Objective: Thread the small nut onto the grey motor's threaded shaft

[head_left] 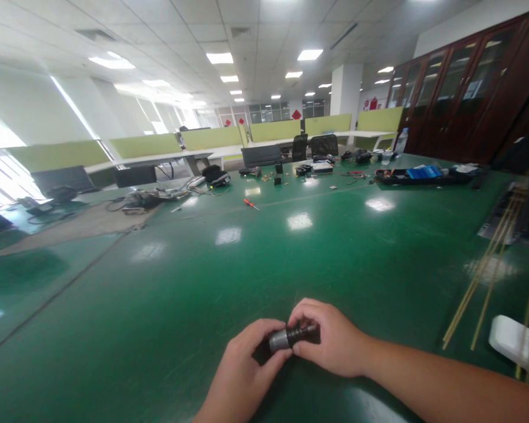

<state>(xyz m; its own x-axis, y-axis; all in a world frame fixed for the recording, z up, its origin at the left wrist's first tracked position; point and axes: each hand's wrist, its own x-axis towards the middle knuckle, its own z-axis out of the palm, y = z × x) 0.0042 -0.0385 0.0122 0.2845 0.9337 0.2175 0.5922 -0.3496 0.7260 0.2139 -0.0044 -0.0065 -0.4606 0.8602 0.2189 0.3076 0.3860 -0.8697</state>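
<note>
Low in the view, a small cylindrical metal part (279, 340) lies between my two hands, close above or on the green tabletop. Its left end is a smooth grey barrel; the right end is narrower, dark and ribbed. My left hand (242, 361) pinches the grey barrel between thumb and fingers. The fingers of my right hand (332, 338) are closed round the ribbed end and partly cover its tip. Both hands meet near the middle of the part.
A red-handled screwdriver (249, 202) lies farther out on the table (194, 282). Long thin sticks (485, 276) and a white rounded object (511, 341) are at the right. Electronics and cables (145, 200) sit at back left, with a black tray (427, 176) holding blue items at back right.
</note>
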